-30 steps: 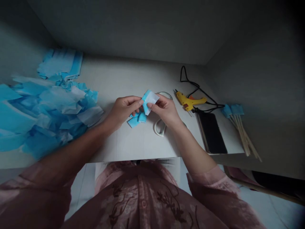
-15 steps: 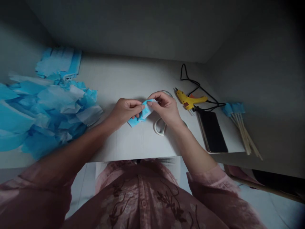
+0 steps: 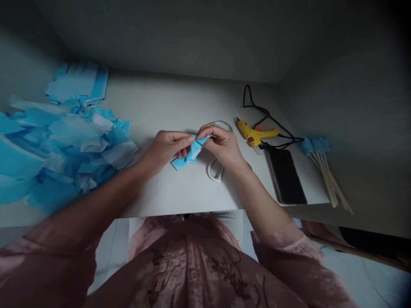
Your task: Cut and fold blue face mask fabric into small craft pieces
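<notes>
Between my two hands, a little above the white tabletop, is a small folded piece of blue and white paper [image 3: 196, 149]. My left hand [image 3: 167, 149] pinches its left side between thumb and fingers. At its upper right, my right hand [image 3: 222, 144] is closed on the edge with thumb and fingertips. A blue folded piece [image 3: 179, 164] shows under the left fingers; I cannot tell whether it is part of the held paper. Partly hidden below my right hand lie scissors with white handles [image 3: 214, 171].
A heap of loose blue and white sheets [image 3: 73, 145] covers the left, with a neat stack [image 3: 80, 83] behind. On the right are a yellow glue gun [image 3: 255, 133] with black cord, a dark phone [image 3: 286, 177] and several sticks with blue paper tops [image 3: 327, 179]. A round roll [image 3: 224, 125] sits behind my right hand.
My right fingers have shifted slightly on the paper, and its upper right edge is now folded over more. My left hand keeps its pinch in nearly the same place.
</notes>
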The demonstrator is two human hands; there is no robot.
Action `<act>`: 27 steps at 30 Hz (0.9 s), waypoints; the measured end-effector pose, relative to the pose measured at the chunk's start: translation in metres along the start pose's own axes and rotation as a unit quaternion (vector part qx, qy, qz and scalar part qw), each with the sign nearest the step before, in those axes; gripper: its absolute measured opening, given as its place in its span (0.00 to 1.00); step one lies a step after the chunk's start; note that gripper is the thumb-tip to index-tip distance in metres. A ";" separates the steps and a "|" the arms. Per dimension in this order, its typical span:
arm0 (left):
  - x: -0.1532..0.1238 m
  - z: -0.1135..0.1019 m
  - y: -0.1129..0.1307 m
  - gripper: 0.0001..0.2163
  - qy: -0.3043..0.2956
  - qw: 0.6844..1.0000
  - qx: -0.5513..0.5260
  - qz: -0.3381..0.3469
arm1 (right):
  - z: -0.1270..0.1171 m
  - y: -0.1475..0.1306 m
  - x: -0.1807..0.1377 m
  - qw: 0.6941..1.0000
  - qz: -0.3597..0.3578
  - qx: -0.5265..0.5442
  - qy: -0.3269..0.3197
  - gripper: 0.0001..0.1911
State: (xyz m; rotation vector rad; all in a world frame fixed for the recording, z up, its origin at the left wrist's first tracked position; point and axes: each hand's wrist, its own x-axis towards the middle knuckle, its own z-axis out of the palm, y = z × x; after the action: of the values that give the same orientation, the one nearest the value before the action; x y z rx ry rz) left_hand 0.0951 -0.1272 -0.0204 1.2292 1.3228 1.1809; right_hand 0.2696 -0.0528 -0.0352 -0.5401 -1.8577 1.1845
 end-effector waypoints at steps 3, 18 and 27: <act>0.001 0.000 0.000 0.11 0.008 1.000 -0.006 -0.004 | -0.001 0.000 0.000 1.000 0.000 -0.001 -0.014 0.03; 0.000 0.006 0.000 0.06 0.100 0.994 0.008 0.043 | 0.003 -0.004 -0.005 0.994 0.100 -0.003 -0.038 0.27; 0.000 0.007 -0.003 0.05 0.114 0.993 0.003 0.032 | 0.007 0.003 -0.005 0.995 0.100 -0.005 -0.018 0.26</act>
State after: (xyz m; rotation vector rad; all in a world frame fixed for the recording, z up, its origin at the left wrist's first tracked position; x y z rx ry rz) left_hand 0.1023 -0.1274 -0.0238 1.1742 1.4620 1.3964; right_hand 0.2661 -0.0588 -0.0412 -0.7272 -1.8745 1.3235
